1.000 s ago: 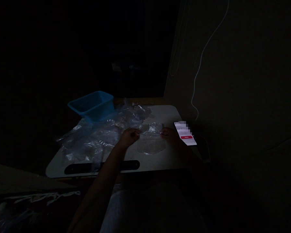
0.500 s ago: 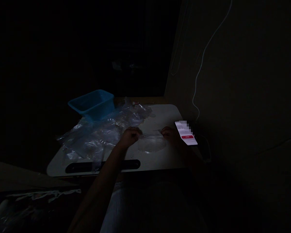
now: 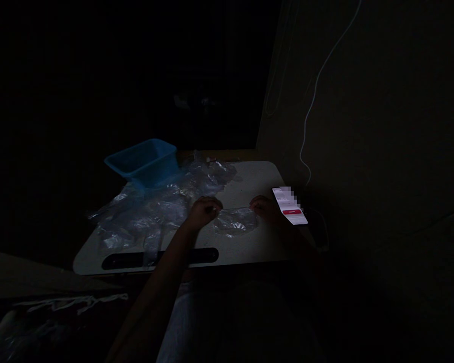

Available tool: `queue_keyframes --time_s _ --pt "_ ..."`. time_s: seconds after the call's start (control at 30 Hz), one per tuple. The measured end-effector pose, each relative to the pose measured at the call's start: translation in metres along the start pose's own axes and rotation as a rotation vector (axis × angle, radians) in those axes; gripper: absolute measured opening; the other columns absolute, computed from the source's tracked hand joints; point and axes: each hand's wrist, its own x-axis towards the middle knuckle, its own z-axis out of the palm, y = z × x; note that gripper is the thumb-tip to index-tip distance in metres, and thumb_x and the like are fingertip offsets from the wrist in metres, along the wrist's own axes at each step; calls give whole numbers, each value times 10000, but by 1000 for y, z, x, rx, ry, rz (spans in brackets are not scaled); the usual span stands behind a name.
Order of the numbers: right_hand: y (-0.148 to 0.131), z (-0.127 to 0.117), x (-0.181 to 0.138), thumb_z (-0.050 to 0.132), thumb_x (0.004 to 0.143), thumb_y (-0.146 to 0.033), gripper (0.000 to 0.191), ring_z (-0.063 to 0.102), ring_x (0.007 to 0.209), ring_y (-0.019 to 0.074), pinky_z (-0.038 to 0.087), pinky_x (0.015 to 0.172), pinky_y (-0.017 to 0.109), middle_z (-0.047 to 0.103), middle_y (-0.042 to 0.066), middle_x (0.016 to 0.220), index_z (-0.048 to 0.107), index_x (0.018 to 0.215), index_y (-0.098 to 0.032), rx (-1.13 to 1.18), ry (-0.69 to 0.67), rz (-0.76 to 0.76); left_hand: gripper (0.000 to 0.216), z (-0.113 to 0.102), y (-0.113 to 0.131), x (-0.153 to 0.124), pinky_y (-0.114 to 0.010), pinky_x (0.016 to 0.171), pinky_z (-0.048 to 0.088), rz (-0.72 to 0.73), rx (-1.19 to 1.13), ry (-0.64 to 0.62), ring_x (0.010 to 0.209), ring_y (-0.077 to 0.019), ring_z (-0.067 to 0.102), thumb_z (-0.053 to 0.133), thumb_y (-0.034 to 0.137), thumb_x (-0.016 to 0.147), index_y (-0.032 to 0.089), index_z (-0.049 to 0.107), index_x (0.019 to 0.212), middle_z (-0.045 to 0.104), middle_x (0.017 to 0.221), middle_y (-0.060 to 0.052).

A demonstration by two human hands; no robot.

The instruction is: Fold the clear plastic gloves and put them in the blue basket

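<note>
A clear plastic bag is stretched between my two hands, just over the white tabletop. My left hand pinches its upper left corner. At the upper right corner, my right hand is closed on the bag's edge; its fingers are dim in the shadow. Left of my left hand spreads a heap of crumpled clear plastic bags, partly covered by my left forearm at its near side.
A blue plastic basin stands at the table's far left, behind the bags. A lit phone lies at the right edge. A black slot runs along the front edge. A white cable hangs on the right wall.
The bag between my hands now looks pulled straighter along its top edge and shows more shiny wrinkles. My hands have hardly moved.
</note>
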Motion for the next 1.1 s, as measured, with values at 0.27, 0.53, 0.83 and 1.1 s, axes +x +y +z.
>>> queue_keyframes --time_s 0.27,0.53,0.83,1.1 --pt "-5 0 -1 525 690 -172 88 578 715 148 445 663 269 620 24 737 613 690 -179 33 -20 154 231 2 -1 -5 -321 816 462 -136 9 51 889 -182 604 574 175 643 176 648 863 668 961 -72" --pt "-13 -3 -5 440 743 -188 210 578 636 130 446 612 245 607 0 641 635 818 -173 83 7 269 192 4 -2 -6 -310 802 479 -174 85 92 860 -174 611 522 204 724 175 662 852 678 924 -65" --pt "-16 1 -1 520 706 -178 114 594 753 158 457 698 281 649 31 779 630 735 -186 -77 34 218 221 6 -4 -6 -309 796 482 -169 19 128 863 -172 614 495 188 736 180 658 886 677 940 -63" --pt "-17 5 -3 526 712 -149 101 562 736 154 434 703 280 612 31 757 613 684 -193 -288 107 169 258 5 1 -7 -301 758 486 -267 -20 184 847 -172 611 464 254 780 165 650 934 666 975 -82"
